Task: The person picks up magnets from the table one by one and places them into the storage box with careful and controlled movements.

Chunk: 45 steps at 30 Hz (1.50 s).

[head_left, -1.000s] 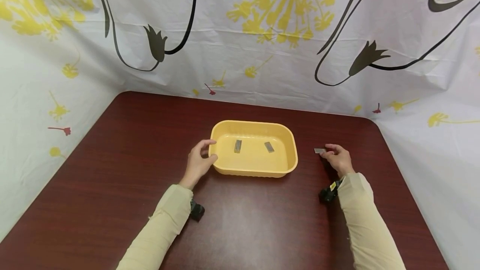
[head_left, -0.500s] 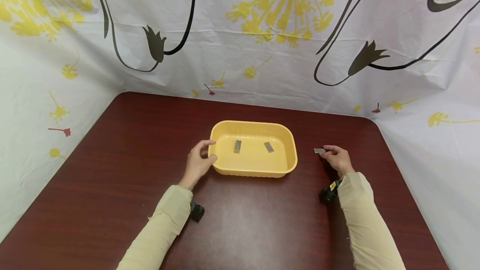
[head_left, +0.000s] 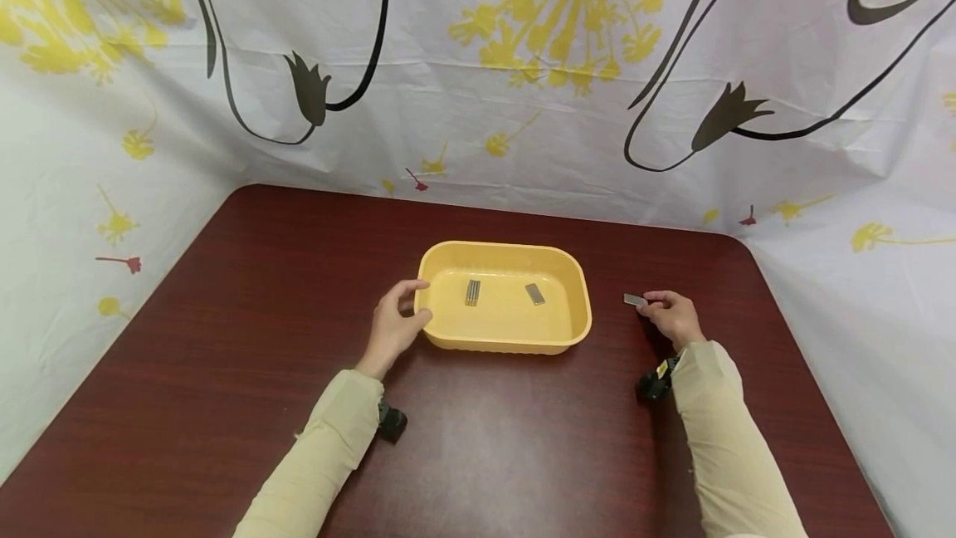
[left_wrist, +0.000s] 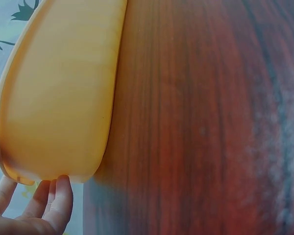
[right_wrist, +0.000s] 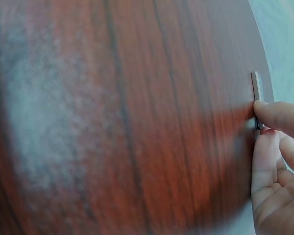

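A yellow plastic tray [head_left: 500,346] stands on the table, and my left hand [head_left: 394,324] holds its left end, thumb and fingertips spread along the rim. In the left wrist view, fingertips [left_wrist: 63,183] press against the tray's end. To the right of the tray, my right hand [head_left: 675,318] pinches a small flat grey metal bar [head_left: 632,300] between thumb and fingers. The bar [right_wrist: 256,85] sticks out past the fingertips, close over the table. Inside the tray lie a cluster of slim grey bars [head_left: 473,293] at left and one flat grey rectangular piece [head_left: 534,294] at right.
The dark red-brown table [head_left: 478,438] has rounded far corners. A white sheet [head_left: 523,148] with yellow and dark flower prints hangs behind it and at both sides. Each wrist carries a small black camera [head_left: 654,385].
The grey bar in my right hand has tilted slightly, and that hand has shifted very little. My left hand and the tray stay in place.
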Available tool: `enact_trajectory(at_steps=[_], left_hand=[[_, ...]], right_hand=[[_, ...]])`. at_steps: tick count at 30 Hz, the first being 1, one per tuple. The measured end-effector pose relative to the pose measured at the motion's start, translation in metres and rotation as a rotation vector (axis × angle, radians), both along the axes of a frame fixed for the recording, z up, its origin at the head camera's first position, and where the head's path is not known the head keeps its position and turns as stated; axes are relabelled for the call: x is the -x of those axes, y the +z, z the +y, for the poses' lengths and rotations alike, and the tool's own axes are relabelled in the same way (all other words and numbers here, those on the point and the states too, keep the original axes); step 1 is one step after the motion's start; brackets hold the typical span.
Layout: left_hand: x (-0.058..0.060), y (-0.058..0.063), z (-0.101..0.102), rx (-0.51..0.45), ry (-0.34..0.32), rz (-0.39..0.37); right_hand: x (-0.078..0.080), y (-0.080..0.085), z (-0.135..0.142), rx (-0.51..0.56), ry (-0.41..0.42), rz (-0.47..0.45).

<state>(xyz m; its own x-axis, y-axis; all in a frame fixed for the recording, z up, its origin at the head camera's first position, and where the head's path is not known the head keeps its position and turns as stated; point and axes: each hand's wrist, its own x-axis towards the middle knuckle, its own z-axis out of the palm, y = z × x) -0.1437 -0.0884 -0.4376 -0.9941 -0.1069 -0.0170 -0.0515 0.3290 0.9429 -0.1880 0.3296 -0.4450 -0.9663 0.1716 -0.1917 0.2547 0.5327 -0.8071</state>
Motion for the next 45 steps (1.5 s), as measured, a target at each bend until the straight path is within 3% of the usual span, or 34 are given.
enact_trajectory(at_steps=[32, 45], left_hand=[[0.0008, -0.0025, -0.0009, -0.018, -0.018, 0.031], [0.0001, -0.0007, -0.0005, -0.009, -0.016, 0.026]], right_hand=[[0.0013, -0.0012, -0.0011, -0.066, -0.027, -0.024], [0.0006, -0.0031, -0.0003, -0.053, -0.030, 0.024]])
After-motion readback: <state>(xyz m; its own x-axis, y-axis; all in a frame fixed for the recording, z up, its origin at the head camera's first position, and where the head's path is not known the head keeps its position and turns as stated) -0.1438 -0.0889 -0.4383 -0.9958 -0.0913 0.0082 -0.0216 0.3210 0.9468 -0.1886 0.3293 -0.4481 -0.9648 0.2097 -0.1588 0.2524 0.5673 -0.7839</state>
